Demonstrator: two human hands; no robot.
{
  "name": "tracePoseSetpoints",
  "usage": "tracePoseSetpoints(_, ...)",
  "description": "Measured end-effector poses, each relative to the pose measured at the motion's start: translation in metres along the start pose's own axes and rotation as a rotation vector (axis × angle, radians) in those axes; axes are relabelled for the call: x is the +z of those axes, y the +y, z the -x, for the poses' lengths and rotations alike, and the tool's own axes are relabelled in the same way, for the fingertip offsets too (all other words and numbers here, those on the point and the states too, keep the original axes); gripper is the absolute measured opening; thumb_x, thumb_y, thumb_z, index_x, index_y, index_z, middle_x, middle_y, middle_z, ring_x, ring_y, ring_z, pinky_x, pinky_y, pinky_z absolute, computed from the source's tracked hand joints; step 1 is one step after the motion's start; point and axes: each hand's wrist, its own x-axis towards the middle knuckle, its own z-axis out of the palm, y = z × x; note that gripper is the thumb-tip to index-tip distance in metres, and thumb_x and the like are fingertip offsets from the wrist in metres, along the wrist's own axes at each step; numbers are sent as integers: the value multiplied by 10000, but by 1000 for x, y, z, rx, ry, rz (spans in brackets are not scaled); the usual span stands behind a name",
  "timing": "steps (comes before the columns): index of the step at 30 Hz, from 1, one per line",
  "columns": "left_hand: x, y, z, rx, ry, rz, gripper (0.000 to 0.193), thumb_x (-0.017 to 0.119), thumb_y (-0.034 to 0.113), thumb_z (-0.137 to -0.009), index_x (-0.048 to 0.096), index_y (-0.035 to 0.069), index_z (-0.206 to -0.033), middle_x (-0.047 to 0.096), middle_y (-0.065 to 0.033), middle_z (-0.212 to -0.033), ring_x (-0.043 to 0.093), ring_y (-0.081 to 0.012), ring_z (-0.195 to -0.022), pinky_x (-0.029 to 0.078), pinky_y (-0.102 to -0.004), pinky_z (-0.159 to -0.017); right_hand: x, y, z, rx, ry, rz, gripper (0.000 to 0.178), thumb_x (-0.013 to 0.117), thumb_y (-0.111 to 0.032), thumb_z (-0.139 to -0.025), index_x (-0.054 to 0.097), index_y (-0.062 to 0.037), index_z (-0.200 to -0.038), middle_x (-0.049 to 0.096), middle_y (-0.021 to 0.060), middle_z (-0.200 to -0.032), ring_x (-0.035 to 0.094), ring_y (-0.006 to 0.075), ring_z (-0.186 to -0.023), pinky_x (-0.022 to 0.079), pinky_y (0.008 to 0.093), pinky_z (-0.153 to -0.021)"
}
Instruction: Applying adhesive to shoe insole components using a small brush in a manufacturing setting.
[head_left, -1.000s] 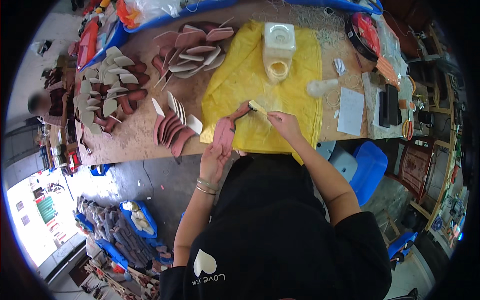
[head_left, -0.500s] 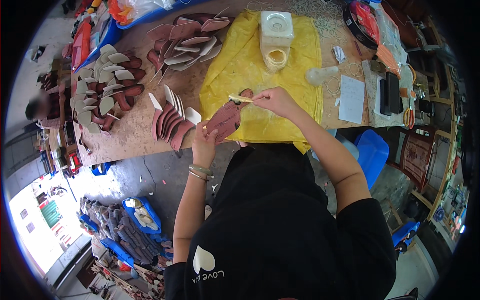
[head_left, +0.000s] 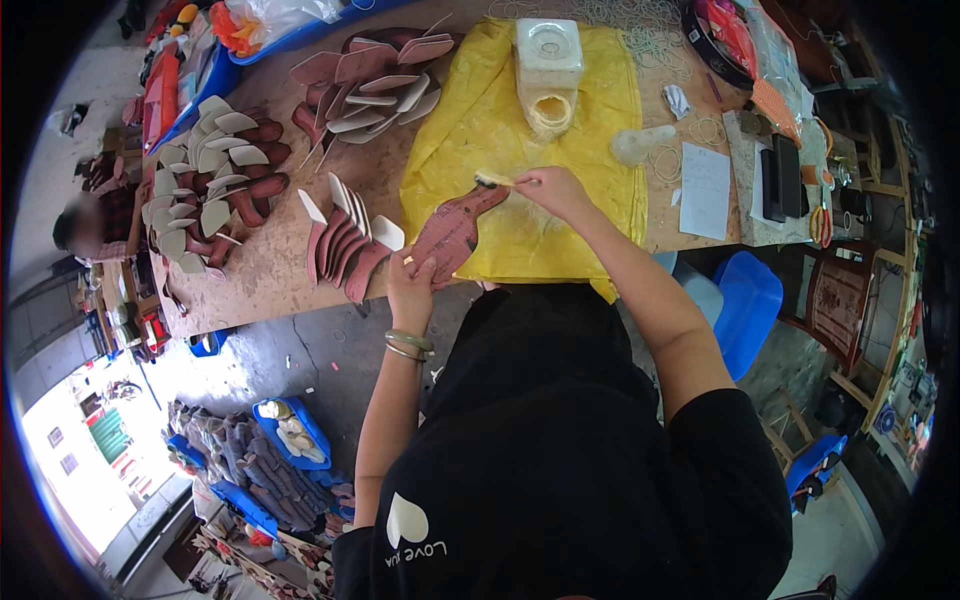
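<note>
My left hand pinches the wide end of a reddish-brown shoe insole, which slants up and away over the front of the yellow plastic sheet. Between the fingers of my right hand is a small brush with a pale handle. Its dark bristles touch or hover just over the insole's far, narrow end; I cannot tell which. Farther back on the sheet lies a white plastic jug with a wide open mouth facing me. Left of the insole stands a row of similar insoles with white pieces on them.
More insoles with pale pieces lie in piles at the left and the back. A cloudy plastic bottle, a sheet of paper and orange-handled scissors lie to the right. A blue tub stands below the table's right side. Another person is at far left.
The brush has moved slightly up and outward to the insole's narrow end, its bristles now turned to the left. My left hand still holds the insole, shifted a little.
</note>
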Motion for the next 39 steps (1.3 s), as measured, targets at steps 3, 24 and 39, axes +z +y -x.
tracePoseSetpoints(3,2,-1,1,-3,60,107,344,536,18,-892,393,9,-1205,641,-149,-969,649,-164,-759,538,-250,-573,4,15,18,81,136,115,280,608,-335,-773,712,-124,-925,672,133,-824,650,274,-757,505,357,-678)
tracePoseSetpoints(24,0,3,-39,268,5,-931,292,487,255,-907,614,-3,-955,631,-162,-729,627,-302,-604,511,-407,-565,-87,9,-26,-19,469,503,186,546,-284,-826,661,-140,-851,643,118,-721,624,297,-664,485,431,-583)
tracePoseSetpoints(39,33,22,-9,-129,-62,62,245,414,172,-931,471,1,-1097,592,-93,-767,544,-116,-490,464,-233,-454,-36,22,64,76,346,-29,172,627,-262,-828,700,-127,-905,677,117,-818,647,230,-680,494,309,-604)
